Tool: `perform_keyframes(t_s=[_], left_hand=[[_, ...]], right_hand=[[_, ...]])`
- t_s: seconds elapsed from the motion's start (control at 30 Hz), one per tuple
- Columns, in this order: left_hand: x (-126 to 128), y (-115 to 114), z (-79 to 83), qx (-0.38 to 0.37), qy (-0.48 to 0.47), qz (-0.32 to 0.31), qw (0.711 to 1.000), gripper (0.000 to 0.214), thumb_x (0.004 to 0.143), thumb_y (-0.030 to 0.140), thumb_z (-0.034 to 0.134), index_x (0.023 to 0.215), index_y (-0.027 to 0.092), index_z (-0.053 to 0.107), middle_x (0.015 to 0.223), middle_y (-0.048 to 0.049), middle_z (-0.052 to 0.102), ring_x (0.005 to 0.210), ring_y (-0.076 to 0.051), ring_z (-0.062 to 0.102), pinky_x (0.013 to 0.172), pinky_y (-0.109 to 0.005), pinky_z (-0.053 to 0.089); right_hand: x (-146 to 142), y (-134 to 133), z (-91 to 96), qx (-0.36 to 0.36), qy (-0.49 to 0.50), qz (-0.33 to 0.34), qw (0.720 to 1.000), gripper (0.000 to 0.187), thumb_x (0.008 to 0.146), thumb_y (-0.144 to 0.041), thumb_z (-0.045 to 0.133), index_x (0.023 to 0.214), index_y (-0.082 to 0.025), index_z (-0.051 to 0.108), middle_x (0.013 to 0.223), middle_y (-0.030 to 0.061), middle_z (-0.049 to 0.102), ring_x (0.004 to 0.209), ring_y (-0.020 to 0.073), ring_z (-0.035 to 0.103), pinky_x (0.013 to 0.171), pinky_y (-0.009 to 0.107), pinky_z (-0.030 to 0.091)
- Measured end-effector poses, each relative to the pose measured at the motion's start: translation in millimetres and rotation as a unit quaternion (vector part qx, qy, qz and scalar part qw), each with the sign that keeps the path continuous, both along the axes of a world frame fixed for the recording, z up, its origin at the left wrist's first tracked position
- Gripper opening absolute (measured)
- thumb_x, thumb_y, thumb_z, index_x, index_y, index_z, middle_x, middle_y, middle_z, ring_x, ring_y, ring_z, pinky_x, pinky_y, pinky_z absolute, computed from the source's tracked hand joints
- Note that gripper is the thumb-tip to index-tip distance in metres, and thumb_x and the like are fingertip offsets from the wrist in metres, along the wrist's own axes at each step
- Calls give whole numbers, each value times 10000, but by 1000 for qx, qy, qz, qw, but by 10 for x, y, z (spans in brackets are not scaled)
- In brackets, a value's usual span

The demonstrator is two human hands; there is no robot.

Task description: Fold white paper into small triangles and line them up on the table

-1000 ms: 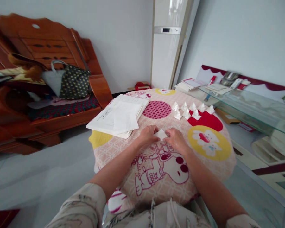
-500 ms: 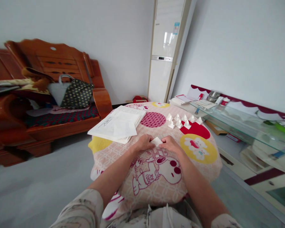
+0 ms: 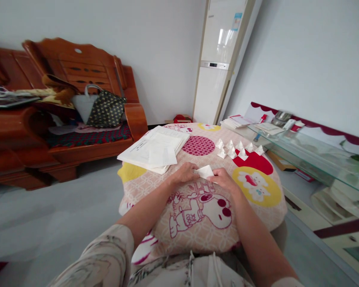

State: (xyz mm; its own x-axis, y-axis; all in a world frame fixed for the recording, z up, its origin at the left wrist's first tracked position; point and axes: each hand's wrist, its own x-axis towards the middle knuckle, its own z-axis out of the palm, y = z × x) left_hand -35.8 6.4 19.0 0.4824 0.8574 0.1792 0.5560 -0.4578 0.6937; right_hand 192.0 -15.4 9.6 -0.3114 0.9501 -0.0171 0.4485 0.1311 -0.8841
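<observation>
The left hand (image 3: 185,172) pinches the left side of a small folded white paper (image 3: 205,172) between thumb and curled fingers. The right hand (image 3: 223,178) pinches its lower right corner, its other fingers bent in. The paper is between the two hands, over the near-middle part of the table; whether it rests on the tablecloth (image 3: 194,243) or is held just above it, I cannot tell. Compared with half a second ago, the fingertips are farther apart, and more of the paper's face shows between them.

Beyond the right hand, eight small folded paper pieces (image 3: 232,153) stand in two rows, partly over a red patch of the cloth; their number and arrangement are the same as before. Beyond the left hand, a stack of papers (image 3: 137,149) lies where it did, a loose sheet on top. Farther out, a wooden bench (image 3: 86,59) on the left holds a dark patterned bag (image 3: 106,111), and a glass shelf (image 3: 311,155) is at the right. The camera's view has turned slightly, shifting the whole room.
</observation>
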Motion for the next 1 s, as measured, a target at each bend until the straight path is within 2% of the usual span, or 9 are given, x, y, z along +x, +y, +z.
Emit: perform_keyframes(t_s=[0.13, 0.27, 0.4, 0.47, 0.57, 0.67, 0.77, 0.9, 1.0], left_hand=[[-49, 65, -13, -25, -93, 3, 995, 181, 697, 269, 637, 570, 148, 594, 565, 39, 482, 557, -95, 394, 540, -242, 272], [-20, 96, -6, -68, -202, 47, 976, 129, 662, 262, 640, 615, 142, 628, 592, 27, 540, 571, -97, 446, 542, -229, 314], [-5, 76, 32, -58, -326, 151, 931, 120, 683, 246, 586, 625, 147, 622, 556, 28, 535, 530, -93, 462, 522, -220, 356], [11, 47, 48, -71, -368, 173, 911, 139, 712, 258, 582, 628, 150, 605, 547, 29, 528, 502, -90, 468, 504, -216, 379], [97, -4, 44, -123, -370, 105, 915, 187, 736, 321, 667, 721, 136, 636, 638, 0, 607, 530, -100, 537, 502, -218, 431], [220, -27, -2, -169, -360, 47, 916, 271, 743, 376, 731, 810, 126, 651, 672, -11, 636, 536, -98, 564, 522, -219, 464], [271, -7, -65, -195, -370, 44, 907, 318, 774, 419, 734, 796, 116, 639, 641, -14, 632, 527, -95, 564, 523, -215, 457], [226, 21, -112, -221, -359, 26, 906, 371, 782, 466, 742, 728, 124, 608, 593, 7, 604, 507, -84, 548, 512, -207, 428], [213, 14, -106, -237, -341, 16, 910, 420, 771, 500, 752, 677, 130, 576, 560, 18, 579, 481, -81, 535, 493, -206, 404]], right_hand=[[117, -17, 21, -42, 57, -20, 997, 240, 640, -375, 706, 591, -146, 654, 511, -29, 519, 500, 98, 392, 502, 246, 244], [140, -41, 48, -42, 125, -30, 991, 262, 634, -390, 738, 566, -152, 651, 512, -18, 549, 494, 99, 403, 520, 256, 255], [102, -42, 47, -30, 182, -64, 981, 272, 628, -394, 764, 552, -156, 658, 528, 2, 584, 510, 119, 460, 543, 272, 311], [69, -35, 30, -17, 212, -93, 973, 271, 634, -389, 768, 547, -159, 656, 536, 8, 594, 523, 127, 482, 556, 279, 336], [-14, -30, -5, 0, 246, -125, 961, 271, 644, -380, 769, 541, -161, 648, 543, 14, 607, 535, 134, 500, 575, 288, 366], [-132, -50, -23, -13, 259, -116, 959, 247, 655, -377, 769, 604, -154, 675, 545, 13, 612, 521, 134, 498, 567, 289, 372], [-228, -81, 3, -41, 259, -94, 961, 266, 661, -402, 778, 690, -150, 698, 584, 20, 636, 534, 142, 520, 559, 286, 388], [-246, -91, 63, -9, 270, -127, 954, 310, 686, -469, 756, 670, -177, 654, 589, 5, 613, 520, 132, 494, 517, 277, 381], [-196, -75, 68, -7, 247, -142, 959, 288, 680, -448, 753, 653, -180, 653, 508, -5, 571, 459, 118, 451, 452, 262, 315]])
